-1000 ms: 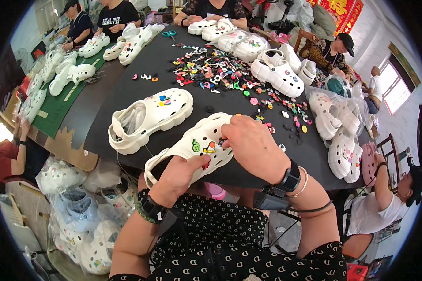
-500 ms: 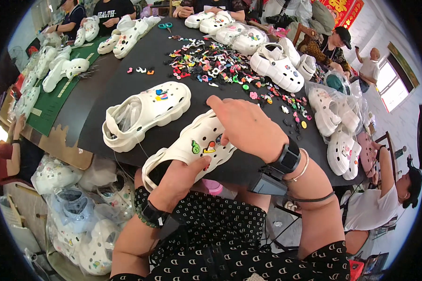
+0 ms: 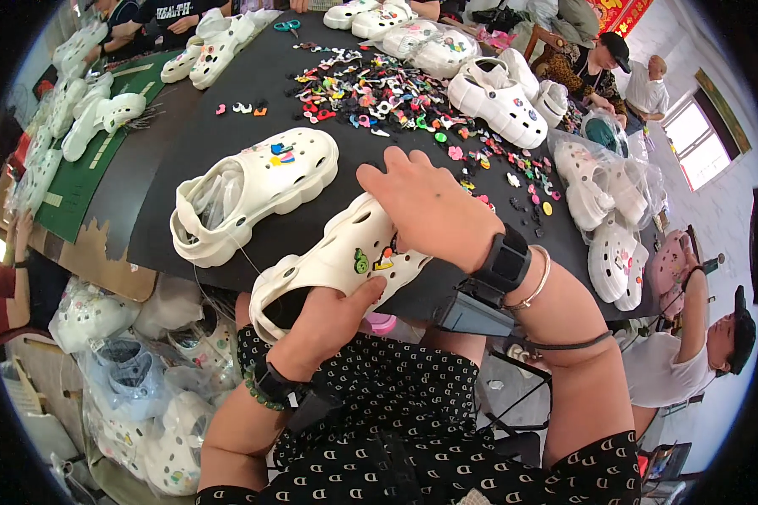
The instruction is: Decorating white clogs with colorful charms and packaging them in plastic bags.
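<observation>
A white clog (image 3: 312, 263) is tilted at the table's front edge, between my hands. My left hand (image 3: 324, 326) grips it, fingers inside the foot opening and thumb on the upper. Over the toe, my right hand (image 3: 436, 206) is closed, its fingers bent around the far side; the thumb tip is mostly hidden beside a charm. A green charm (image 3: 360, 261) and a red, yellow and white charm (image 3: 385, 259) sit in the upper's holes. Just beyond to the left lies a matching clog (image 3: 307, 172) with colourful charms and clear plastic inside.
A pile of loose charms (image 3: 354, 88) spreads across the black tabletop (image 3: 227, 139). White clogs (image 3: 501, 105) stand at the far right, some in plastic bags. Bagged clogs (image 3: 130, 370) are heaped at lower left. Teal-handled scissors (image 3: 287, 27) lie far back. Other people sit around the table.
The view has shifted slightly. My right hand's fingers have spread and shifted a little over the toe. My left hand still grips the clog, its thumb slightly farther right.
</observation>
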A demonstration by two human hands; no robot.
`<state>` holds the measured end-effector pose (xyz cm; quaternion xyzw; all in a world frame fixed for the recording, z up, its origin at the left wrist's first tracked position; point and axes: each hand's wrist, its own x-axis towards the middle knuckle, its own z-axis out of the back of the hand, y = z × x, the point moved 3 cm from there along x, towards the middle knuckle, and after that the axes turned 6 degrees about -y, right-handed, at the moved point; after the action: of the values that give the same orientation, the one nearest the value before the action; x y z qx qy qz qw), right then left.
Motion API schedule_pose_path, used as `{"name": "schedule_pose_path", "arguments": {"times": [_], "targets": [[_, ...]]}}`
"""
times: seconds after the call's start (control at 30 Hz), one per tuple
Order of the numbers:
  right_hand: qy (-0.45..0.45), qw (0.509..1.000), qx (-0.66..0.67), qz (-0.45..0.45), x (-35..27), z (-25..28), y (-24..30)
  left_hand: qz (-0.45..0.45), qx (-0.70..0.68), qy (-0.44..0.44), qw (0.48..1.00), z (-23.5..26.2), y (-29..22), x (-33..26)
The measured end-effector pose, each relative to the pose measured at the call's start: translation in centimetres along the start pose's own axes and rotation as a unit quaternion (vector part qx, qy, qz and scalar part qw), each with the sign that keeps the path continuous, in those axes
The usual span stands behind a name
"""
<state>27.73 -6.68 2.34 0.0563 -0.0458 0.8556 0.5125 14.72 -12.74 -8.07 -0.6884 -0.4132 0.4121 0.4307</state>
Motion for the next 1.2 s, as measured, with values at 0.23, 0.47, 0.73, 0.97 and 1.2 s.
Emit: {"name": "schedule_pose_path", "arguments": {"times": [0.23,0.47,0.73,0.97,1.2], "targets": [[0.066,0.989,0.132,-0.028,-0.3,0.2,-1.8,0.014,-0.012,-0.012,1.0,0.2,-0.3,0.2],[0.186,0.967,0.17,-0.047,-0.9,0.1,-2.2,-0.044,-0.006,-0.024,0.999,-0.7,1.1,-0.4],[0.073,0.979,0.161,-0.099,-3.2,-0.3,-1.6,-0.207,0.209,-0.039,0.955,-0.9,1.4,-0.3],[0.015,0.96,0.28,-0.016,-3.9,-0.9,-4.0,-0.071,0.067,-0.026,0.995,-0.9,-0.5,0.3],[-0.04,0.917,0.387,-0.093,-4.1,-0.7,-3.0,-0.017,-0.067,-0.031,0.997,-0.3,-0.7,1.0]]}}
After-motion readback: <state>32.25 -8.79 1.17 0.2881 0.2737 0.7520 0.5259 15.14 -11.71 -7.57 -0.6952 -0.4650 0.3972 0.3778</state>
